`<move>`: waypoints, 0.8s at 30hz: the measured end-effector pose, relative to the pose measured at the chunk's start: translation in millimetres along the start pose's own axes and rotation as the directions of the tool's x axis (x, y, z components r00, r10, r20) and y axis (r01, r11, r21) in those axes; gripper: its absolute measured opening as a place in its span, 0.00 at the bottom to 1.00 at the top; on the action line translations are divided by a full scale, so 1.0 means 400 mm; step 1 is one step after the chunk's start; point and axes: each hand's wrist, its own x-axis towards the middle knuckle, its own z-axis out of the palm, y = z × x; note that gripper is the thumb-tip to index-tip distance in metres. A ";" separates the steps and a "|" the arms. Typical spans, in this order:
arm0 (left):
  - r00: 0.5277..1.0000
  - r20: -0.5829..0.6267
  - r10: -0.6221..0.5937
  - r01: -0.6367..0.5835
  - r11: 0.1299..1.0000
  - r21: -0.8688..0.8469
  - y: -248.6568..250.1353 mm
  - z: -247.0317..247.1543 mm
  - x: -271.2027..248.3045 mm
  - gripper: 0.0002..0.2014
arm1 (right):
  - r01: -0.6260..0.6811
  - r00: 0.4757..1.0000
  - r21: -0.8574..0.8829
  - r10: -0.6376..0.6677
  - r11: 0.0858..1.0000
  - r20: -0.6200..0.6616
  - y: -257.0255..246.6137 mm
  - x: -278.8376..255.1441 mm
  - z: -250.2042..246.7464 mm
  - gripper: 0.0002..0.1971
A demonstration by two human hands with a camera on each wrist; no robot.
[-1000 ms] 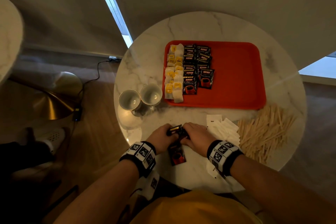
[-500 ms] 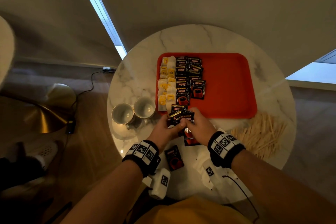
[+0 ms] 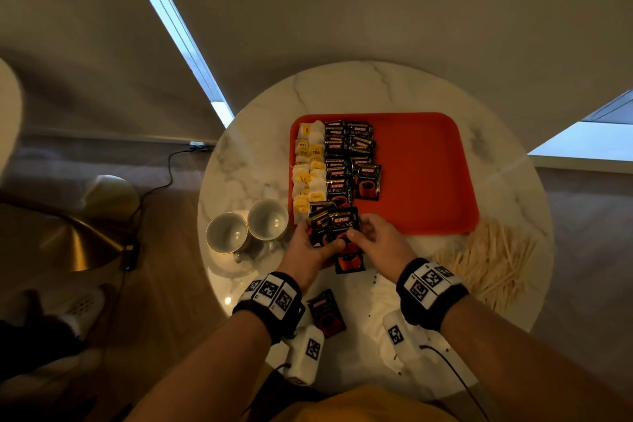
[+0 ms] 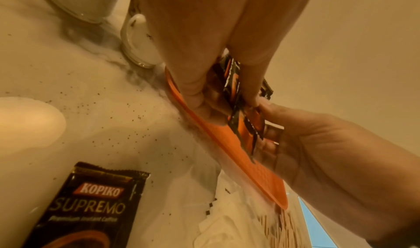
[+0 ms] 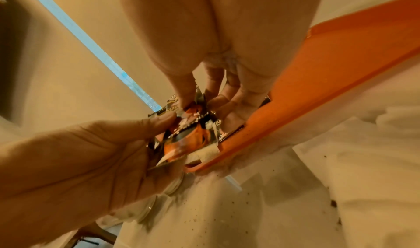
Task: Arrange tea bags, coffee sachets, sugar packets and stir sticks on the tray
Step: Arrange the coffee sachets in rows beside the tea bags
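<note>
From the head view, a round marble counter (image 3: 376,92) stands on wood flooring beside pale curtains. Its red tray (image 3: 428,175) carries tea bags (image 3: 310,168) and coffee sachets (image 3: 346,161); two cups (image 3: 246,228) sit left, stir sticks (image 3: 489,260) right. Left hand (image 3: 308,245) and right hand (image 3: 376,243) together pinch a sachet bundle (image 3: 334,223) over the tray's near edge.

The left wrist view shows dark specks on the marble and a loose sachet (image 4: 86,207).

The right wrist view shows fingers (image 5: 186,88) clamping the bundle.

Likely hotel room or lounge: round white marble table (image 3: 376,92), pale drawn curtains (image 3: 342,3), wood floor (image 3: 164,284).
</note>
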 end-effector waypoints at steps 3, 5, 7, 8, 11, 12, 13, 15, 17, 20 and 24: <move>0.999 0.036 0.002 -0.001 1.000 -0.015 0.009 -0.002 -0.005 0.27 | -0.018 1.000 0.031 0.017 0.999 0.012 0.013 0.006 -0.007 0.13; 0.999 0.053 0.005 -0.005 1.000 -0.002 0.013 0.000 -0.011 0.24 | -0.013 1.000 0.055 0.012 0.998 0.012 0.009 0.010 -0.009 0.13; 0.999 0.050 0.007 -0.007 1.000 0.006 0.010 0.002 -0.012 0.22 | -0.027 1.000 0.108 0.025 0.994 0.018 0.006 0.016 -0.009 0.11; 0.999 0.040 0.008 -0.008 1.000 0.008 0.008 0.003 -0.010 0.22 | -0.035 0.999 0.137 0.033 0.990 0.020 0.003 0.018 -0.009 0.09; 0.999 -0.037 0.010 -0.010 1.000 0.012 -0.001 -0.001 -0.001 0.20 | -0.047 0.998 0.187 0.054 0.981 -0.034 -0.006 0.031 -0.017 0.05; 0.998 -0.066 0.010 -0.010 1.000 0.015 -0.004 -0.004 0.004 0.20 | -0.048 0.996 0.175 0.062 0.983 -0.072 -0.006 0.039 -0.024 0.05; 0.996 -0.088 0.011 -0.010 1.000 0.016 -0.007 -0.007 0.008 0.19 | -0.052 0.991 0.145 0.069 0.988 -0.116 -0.001 0.049 -0.032 0.05; 0.993 -0.116 0.009 -0.007 1.000 0.013 -0.009 -0.013 0.014 0.18 | -0.082 0.977 0.066 0.094 0.994 -0.193 0.005 0.074 -0.055 0.06; 0.992 -0.129 0.001 0.001 1.000 0.015 -0.009 -0.017 0.016 0.18 | -0.136 0.961 0.044 0.143 0.990 -0.238 0.013 0.108 -0.077 0.09; 0.989 -0.146 0.002 0.004 0.999 0.038 -0.013 -0.025 0.015 0.18 | -0.221 0.937 -0.004 0.211 0.975 -0.278 0.017 0.164 -0.092 0.13; 0.987 -0.163 -0.016 0.024 0.999 0.048 -0.021 -0.036 0.020 0.18 | -0.280 0.926 -0.087 0.246 0.956 -0.286 0.027 0.220 -0.089 0.15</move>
